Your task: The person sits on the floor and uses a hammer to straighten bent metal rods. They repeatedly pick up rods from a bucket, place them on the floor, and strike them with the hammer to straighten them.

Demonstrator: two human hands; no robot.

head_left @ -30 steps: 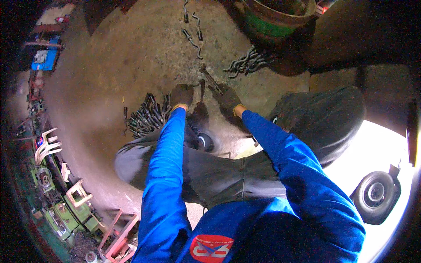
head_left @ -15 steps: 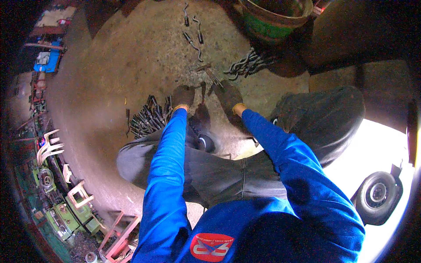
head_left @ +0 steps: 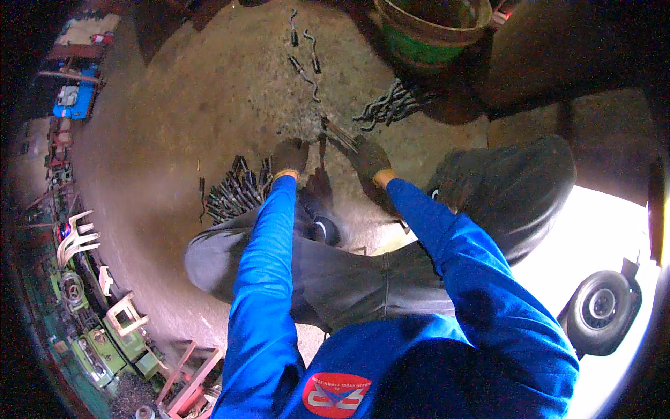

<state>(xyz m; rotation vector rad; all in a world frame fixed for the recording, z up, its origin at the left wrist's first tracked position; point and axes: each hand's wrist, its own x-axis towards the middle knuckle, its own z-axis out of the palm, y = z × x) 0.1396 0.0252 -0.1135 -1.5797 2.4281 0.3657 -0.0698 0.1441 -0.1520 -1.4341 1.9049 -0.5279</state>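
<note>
Both my hands wear dark gloves with yellowish cuffs and are close together over the floor, between my knees. My left hand (head_left: 290, 155) is closed at a dark, upright metal rod (head_left: 322, 148); its fingers are mostly lost in shadow. My right hand (head_left: 370, 157) grips a chipping hammer (head_left: 340, 135) by its thin rod-like handle. The hammer's head meets the upper end of the rod. Beside my left hand lies a heap of dark rods (head_left: 241, 187). Beyond my right hand is a pile of wavy metal rods (head_left: 394, 105).
Several wavy rods with dark ends (head_left: 305, 75) lie apart on the concrete floor ahead. A green drum (head_left: 426, 49) stands at far right. A wheel (head_left: 600, 304) is at right. Green machinery (head_left: 98, 356), a pale plastic chair (head_left: 75, 237) and a reddish frame (head_left: 192, 384) line the left.
The hammer's head has swung down and turned, from lying crosswise beyond the rod to meeting its upper end. My right hand has dropped slightly nearer; my left hand has barely moved.
</note>
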